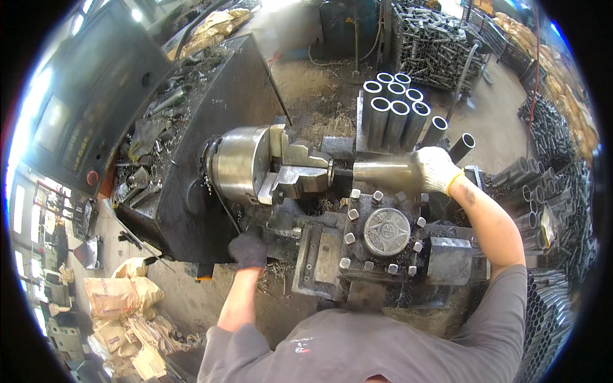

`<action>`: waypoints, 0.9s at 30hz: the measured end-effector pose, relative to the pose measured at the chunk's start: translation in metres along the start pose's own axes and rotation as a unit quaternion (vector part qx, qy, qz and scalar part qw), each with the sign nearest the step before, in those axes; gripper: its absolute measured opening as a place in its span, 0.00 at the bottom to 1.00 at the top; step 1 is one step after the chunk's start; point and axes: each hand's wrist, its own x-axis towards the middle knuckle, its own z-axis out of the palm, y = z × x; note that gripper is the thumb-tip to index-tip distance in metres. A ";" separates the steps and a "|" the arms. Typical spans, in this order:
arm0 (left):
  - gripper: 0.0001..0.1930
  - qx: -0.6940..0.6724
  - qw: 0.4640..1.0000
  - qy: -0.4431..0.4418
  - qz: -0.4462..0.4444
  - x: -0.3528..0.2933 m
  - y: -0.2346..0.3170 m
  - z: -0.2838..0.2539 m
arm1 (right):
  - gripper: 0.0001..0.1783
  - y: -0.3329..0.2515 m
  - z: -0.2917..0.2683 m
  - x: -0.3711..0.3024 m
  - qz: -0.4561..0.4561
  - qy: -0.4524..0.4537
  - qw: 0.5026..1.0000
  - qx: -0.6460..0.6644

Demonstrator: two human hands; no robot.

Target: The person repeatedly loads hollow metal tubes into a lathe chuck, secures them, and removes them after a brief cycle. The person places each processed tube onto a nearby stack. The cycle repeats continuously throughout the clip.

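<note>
Near the centre of the frame, slightly right, a shiny metal tube [386, 171] lies level, its outline blurred. The right hand [437, 171], in a pale glove with a yellow cuff, has its fingers clamped on the tube's right end. The other end points left toward the steel chuck [240, 165] of a lathe, whose stepped jaws stand at left of centre; whether tube and chuck touch is hard to tell

The left hand [248, 249], in a dark glove, sits below the chuck, left of centre. I cannot tell whether its fingers are together or clamped on something

Below the tube is a square tool post [386, 233], bolts around its round cap. At upper right, a cluster of upright tubes [378, 121] stands behind the right hand, with a bin of metal parts [434, 48] beyond. Brown sacks [118, 297] lie at lower left
</note>
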 end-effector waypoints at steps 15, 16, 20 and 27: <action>0.24 -0.616 0.747 0.058 -0.243 -0.125 -0.102 0.094 | 0.25 -0.032 0.024 0.048 -0.009 -0.050 0.997 0.051; 0.21 -0.641 0.717 0.066 -0.267 -0.131 -0.114 0.100 | 0.25 -0.028 0.033 0.050 -0.015 -0.033 0.997 0.071; 0.21 -0.791 0.465 0.189 -0.349 -0.126 -0.175 0.114 | 0.23 -0.027 0.075 0.071 -0.033 -0.048 0.981 0.184; 0.27 -0.855 0.351 0.123 -0.362 -0.099 -0.235 0.081 | 0.23 -0.073 0.042 0.133 0.116 -0.275 0.872 0.387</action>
